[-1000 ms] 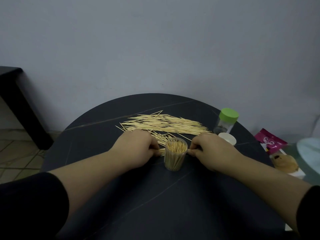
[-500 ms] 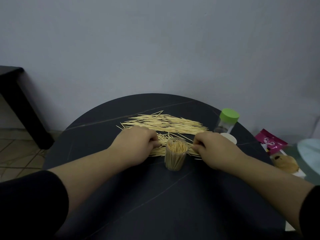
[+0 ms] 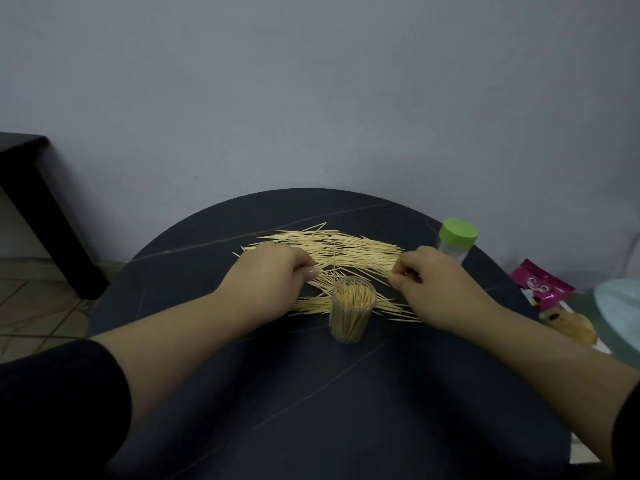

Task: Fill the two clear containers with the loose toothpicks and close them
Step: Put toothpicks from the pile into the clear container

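Left hand (image 3: pixel 266 277) and right hand (image 3: pixel 438 287) moved forward, both pinching toothpicks (image 3: pixel 346 247).

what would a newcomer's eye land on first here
A fan of pale wooden toothpicks spread across the middle of the round black table stands out most. Just in front of it stands an upright clear plastic cylinder, open-topped and packed with toothpicks, with the left hand and right hand curled at the heap on either side.

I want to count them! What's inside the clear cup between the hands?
Toothpicks stand upright inside the clear container, filling it to the open top. Its floor is covered by them.
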